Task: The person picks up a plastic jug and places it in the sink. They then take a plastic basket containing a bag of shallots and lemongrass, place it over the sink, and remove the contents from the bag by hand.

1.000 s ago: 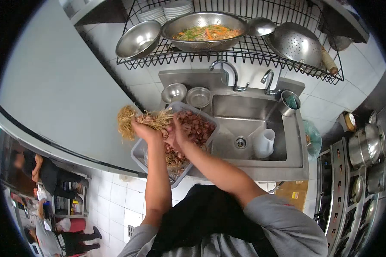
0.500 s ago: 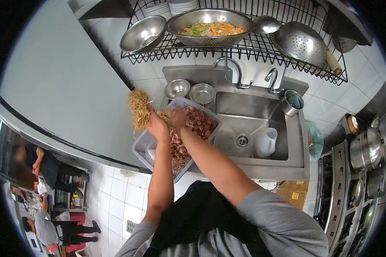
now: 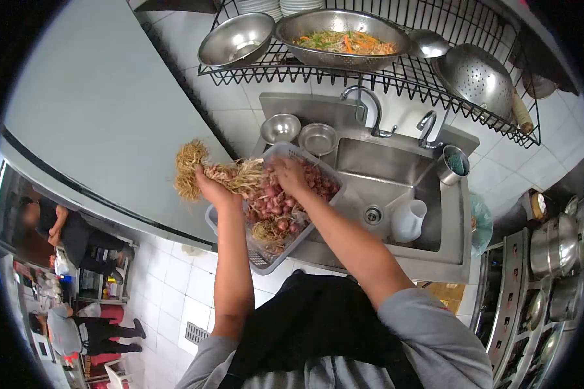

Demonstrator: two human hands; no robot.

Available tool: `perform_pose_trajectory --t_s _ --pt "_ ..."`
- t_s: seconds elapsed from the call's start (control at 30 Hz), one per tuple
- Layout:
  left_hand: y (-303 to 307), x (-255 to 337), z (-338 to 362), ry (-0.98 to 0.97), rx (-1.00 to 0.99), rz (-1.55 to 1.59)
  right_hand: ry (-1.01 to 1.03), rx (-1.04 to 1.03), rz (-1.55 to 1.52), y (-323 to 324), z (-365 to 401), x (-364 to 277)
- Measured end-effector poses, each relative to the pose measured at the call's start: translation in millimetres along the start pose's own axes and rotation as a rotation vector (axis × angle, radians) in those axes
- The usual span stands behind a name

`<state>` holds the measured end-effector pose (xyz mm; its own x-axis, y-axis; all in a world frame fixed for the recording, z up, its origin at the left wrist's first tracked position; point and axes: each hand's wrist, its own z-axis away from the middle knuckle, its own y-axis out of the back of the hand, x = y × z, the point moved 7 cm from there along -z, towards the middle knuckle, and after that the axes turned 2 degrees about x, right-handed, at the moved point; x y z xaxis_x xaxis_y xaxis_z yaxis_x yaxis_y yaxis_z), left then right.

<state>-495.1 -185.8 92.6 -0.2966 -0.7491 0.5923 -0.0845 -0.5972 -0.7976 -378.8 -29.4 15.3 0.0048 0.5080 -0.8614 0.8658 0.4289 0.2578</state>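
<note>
My left hand is closed around a bunch of dried shallot stalks, whose tangled straw-coloured roots or tops stick out to the left. The bunch lies over the left side of a grey plastic basket. Many reddish-purple shallots fill the basket. My right hand is at the right end of the bunch, its fingers curled down onto shallots; the fingertips are partly hidden. Loose dry stalks lie near the basket's front.
To the right is a steel sink with a white plastic jug. Two metal bowls stand behind the basket. Above hangs a wire rack with a colander of cut vegetables. Two people are at far left.
My left hand has moved left and slightly down with the bunch, which now stretches out between my hands. My right hand has shifted right over the shallots. The camera view has shifted slightly.
</note>
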Motion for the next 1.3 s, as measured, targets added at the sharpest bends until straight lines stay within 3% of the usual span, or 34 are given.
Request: perform_pose_trajectory --t_s 0.03,0.07,0.13,0.27,0.33,0.53,0.6,0.7,0.8,0.93,1.0,1.03,1.07,1.2,1.27,1.3 --pt "6 -3 -5 0.012 0.003 -0.027 -0.132 -0.146 -0.148 -20 6 15" --pt "10 -6 -9 0.013 0.004 -0.023 -0.130 -0.147 -0.144 -33 14 21" --pt "8 -13 -14 0.041 -0.066 0.049 -1.018 -0.211 -1.144 -70 63 1" --pt "8 -13 -13 -0.029 -0.015 -0.016 -0.878 -0.263 -1.243 -94 65 -17" --pt "8 -7 -12 -0.088 0.027 -0.002 -0.946 -0.037 -0.926 -61 66 -48" --pt "24 1 -27 -0.141 0.073 -0.022 -0.730 -0.148 -0.842 -74 79 -39" --pt "29 1 -29 -0.127 0.093 -0.041 -0.408 -0.161 -0.567 -69 73 -45" --pt "33 1 -25 -0.117 0.135 -0.085 -0.559 -0.210 -0.641 -80 79 -33" --pt "45 -1 -41 -0.168 0.153 -0.132 -0.582 -0.275 -0.851 -54 78 -91" --pt "47 3 -50 -0.190 0.172 -0.080 -0.620 -0.327 -0.566 -67 83 -64" --pt "35 7 -28 -0.167 0.196 -0.089 -0.184 -0.150 -0.239 -59 71 -66" --pt "33 9 -20 -0.152 0.217 -0.103 -0.225 -0.297 -0.202 -60 72 -68" --pt "37 10 -21 -0.157 0.229 -0.099 -0.225 -0.311 -0.200 -55 70 -68" --pt "68 -6 -58 -0.136 0.187 -0.121 -0.004 -0.574 0.065 -48 56 -92" --pt "64 -11 -54 -0.107 0.188 -0.175 -0.072 -0.708 0.317 -46 51 -94" --pt "55 4 -46 -0.331 0.228 -0.319 -0.069 -0.726 0.318 -40 51 -107"
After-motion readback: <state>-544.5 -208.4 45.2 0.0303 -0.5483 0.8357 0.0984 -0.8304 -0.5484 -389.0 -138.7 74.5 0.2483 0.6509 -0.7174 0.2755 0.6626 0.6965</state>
